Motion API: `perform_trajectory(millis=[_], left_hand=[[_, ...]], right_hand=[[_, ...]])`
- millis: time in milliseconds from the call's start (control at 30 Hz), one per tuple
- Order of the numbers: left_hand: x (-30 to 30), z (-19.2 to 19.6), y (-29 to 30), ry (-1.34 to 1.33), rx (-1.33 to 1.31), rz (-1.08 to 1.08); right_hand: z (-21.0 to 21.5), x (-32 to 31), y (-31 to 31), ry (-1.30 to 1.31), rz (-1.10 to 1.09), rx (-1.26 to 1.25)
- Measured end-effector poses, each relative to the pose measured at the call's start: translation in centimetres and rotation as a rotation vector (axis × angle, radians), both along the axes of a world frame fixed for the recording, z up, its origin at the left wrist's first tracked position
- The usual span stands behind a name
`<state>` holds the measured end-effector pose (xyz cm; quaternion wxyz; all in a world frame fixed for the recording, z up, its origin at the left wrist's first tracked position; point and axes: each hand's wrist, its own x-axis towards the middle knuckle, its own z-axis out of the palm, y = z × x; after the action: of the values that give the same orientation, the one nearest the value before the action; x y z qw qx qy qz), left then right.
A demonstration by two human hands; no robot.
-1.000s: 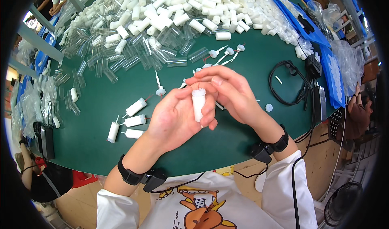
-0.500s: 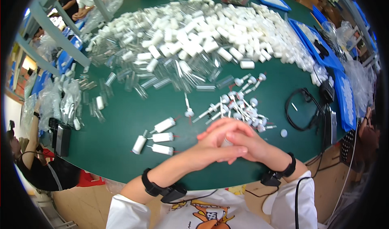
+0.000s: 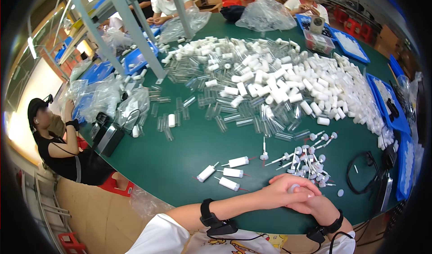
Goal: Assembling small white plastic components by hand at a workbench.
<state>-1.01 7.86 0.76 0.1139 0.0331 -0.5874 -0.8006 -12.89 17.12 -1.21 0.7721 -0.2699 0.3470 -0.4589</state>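
My left hand [image 3: 278, 193] and right hand [image 3: 317, 204], both clasped around a white piece [image 3: 294, 189] (mostly hidden), lower right, 4 wired white cylinders [image 3: 232, 172] at lower centre

Between your left hand [image 3: 276, 194] and right hand [image 3: 317, 204], clasped together over the near side of the table, you hold a pale piece [image 3: 293, 188]; only its rounded whitish end shows, and your fingers hide the rest. Left of your hands lie four white cylinders [image 3: 233, 173], all on their sides, each with a thin stem at one end and red wire at the other. Three point their stems leftward; the leftmost slants, its stem pointing away from you. Just beyond your fingers, a loose heap of capped stems [image 3: 310, 159] lies tangled, with round whitish caps and bits of red wire.
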Motion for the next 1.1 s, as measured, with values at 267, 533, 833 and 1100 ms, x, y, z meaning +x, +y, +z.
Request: perform_trajectory(millis=[267,533,833,1100], left_hand=[[-0.1,-1.2,-1.0,0.097,-0.035,-0.064],[-0.1,-1.3,-1.0,0.037,0.142,-0.108],[0.1,-1.2,-1.1,-0.057,0.246,-0.161],[0.0,-1.3,-0.9,-0.053,0.202,-0.089]], right_hand=[[-1.1,-0.3,-0.4,-0.177,-0.053,0.179],[-0.4,0.0,-0.6,-0.17,-0.113,0.165],[-2.2,-0.7,-0.1,-0.205,-0.147,0.188],[-1.5,0.1,-0.7,-0.186,-0.102,0.146]])
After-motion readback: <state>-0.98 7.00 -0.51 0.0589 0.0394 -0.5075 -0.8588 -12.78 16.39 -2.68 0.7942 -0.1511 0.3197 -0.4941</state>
